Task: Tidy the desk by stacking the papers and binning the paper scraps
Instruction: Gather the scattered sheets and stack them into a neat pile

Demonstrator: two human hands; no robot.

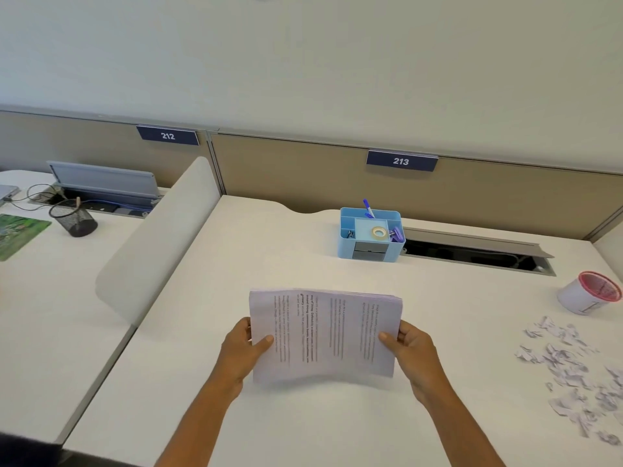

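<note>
Your left hand (243,348) and right hand (409,347) each clamp a side edge of the stack of papers (325,332), thumbs lying on the printed top sheet, the other fingers hidden under or behind the stack. The stack sits between your two hands, near edge bowed slightly; whether that edge touches the desk (303,416) or hangs just above it cannot be told. Text lines run sideways across the top sheet; too blurred to read.

To the right of your right hand, well apart from it, the paper scraps (573,372) lie scattered loose on the desk, spreading toward the right frame edge. Beyond the scraps, farther right and ahead of the right hand, a small white bin with a red rim (588,293) lies tipped, mouth facing right and toward you; red mesh or lining shows inside.

Ahead of both hands, past the far edge of the stack, a light blue desk organiser (371,235) stands upright. A roll of tape (379,232) rests in its middle compartment, a blue pen (368,208) sticks up at the back, purple clips (397,233) sit in the right compartment. Just right of the organiser, an open cable tray (478,252) runs along the desk's rear.

Left of your left hand, beyond a pale divider panel (161,244), a neighbouring desk carries a black mesh pen cup (75,219). Partition signs read 212 (167,135) and 213 (401,161).
</note>
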